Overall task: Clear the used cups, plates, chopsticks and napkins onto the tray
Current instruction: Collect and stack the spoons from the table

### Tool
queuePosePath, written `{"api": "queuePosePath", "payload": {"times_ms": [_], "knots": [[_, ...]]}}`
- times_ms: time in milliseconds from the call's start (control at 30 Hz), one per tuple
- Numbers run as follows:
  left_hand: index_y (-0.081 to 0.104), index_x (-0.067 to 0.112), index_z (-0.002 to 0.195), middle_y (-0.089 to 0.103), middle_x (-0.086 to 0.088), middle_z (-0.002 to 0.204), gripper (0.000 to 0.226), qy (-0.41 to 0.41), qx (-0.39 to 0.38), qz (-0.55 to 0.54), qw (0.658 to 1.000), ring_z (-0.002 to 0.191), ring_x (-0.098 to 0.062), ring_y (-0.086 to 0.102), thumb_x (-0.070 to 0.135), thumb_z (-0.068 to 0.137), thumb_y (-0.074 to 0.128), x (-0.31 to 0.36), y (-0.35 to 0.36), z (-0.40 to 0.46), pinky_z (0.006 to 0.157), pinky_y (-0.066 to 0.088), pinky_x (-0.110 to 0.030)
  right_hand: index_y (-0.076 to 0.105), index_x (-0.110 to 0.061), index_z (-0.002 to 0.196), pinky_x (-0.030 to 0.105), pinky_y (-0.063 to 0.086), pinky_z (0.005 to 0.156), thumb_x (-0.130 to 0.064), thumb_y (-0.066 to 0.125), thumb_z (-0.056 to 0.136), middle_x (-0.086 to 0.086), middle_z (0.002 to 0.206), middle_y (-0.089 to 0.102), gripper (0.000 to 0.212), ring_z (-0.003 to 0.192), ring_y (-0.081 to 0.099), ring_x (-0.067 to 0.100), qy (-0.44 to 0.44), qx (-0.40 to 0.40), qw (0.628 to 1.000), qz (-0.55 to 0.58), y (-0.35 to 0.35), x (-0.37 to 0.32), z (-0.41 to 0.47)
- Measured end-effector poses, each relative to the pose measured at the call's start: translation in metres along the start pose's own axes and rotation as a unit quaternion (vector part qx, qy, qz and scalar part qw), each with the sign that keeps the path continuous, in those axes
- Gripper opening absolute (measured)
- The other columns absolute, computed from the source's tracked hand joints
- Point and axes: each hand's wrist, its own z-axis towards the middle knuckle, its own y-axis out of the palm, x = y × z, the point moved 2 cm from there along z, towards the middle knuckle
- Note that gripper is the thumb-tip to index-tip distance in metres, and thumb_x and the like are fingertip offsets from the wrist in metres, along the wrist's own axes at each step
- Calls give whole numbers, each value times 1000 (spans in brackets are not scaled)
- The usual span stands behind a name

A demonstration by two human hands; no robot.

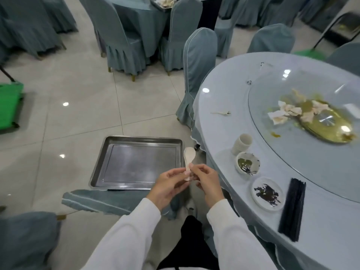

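Banquet hall floor's tiled, so with both the left hand and right hand just pinching the spoon handle short of the tray, it could slip and shatter.

Silver tray, white spoon, black chopsticks, grey-blue tablecloth, perhaps ribbed white cup.

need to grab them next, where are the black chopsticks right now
In the head view the black chopsticks lie bundled on the round table at the lower right, near its edge, just right of the small white plate.
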Motion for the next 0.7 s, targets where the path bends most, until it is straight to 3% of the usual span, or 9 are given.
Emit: {"api": "queuePosePath", "payload": {"times_ms": [133, 267, 400, 700], "knots": [[69, -1, 122, 79, -17, 112, 35, 12, 37, 20, 999, 102, -24, 78, 10, 91, 79, 21, 16, 54, 76, 61, -23, 73, -17, 84, 20, 45, 60, -22, 71, 100, -3, 67, 68, 17, 59, 60, 5, 22, 7, 1000, -1, -12, -28, 70], [68, 0, 121, 79, -16, 111, 30, 22, 71, 36, 997, 105, -27, 78, 9, 94, 77, 46, 32, 95, 80, 62, -25, 74, -8, 93, 17, 46, 54, -14, 63, 103, 2, 70, 65, 16, 59, 59, 9, 43, 22, 998, 25, -29, -57, 139], [66, 1, 121, 79, -17, 110, 27, 28, 106, 39, 993, 105, -29, 78, 7, 95, 75, 66, 47, 127, 81, 63, -27, 76, -10, 101, 26, 49, 67, -19, 64, 102, 6, 83, 69, 15, 75, 63, 18, 55, 9, 998, -24, -47, -88, 212], [70, 4, 119, 80, -15, 108, 25, 27, 168, 36, 985, 104, -27, 78, 6, 95, 75, 94, 73, 177, 87, 64, -29, 72, -15, 89, 24, 43, 58, -17, 68, 94, 5, 80, 72, 7, 65, 62, 15, 36, -13, 979, -200, -80, -163, 371]]}}
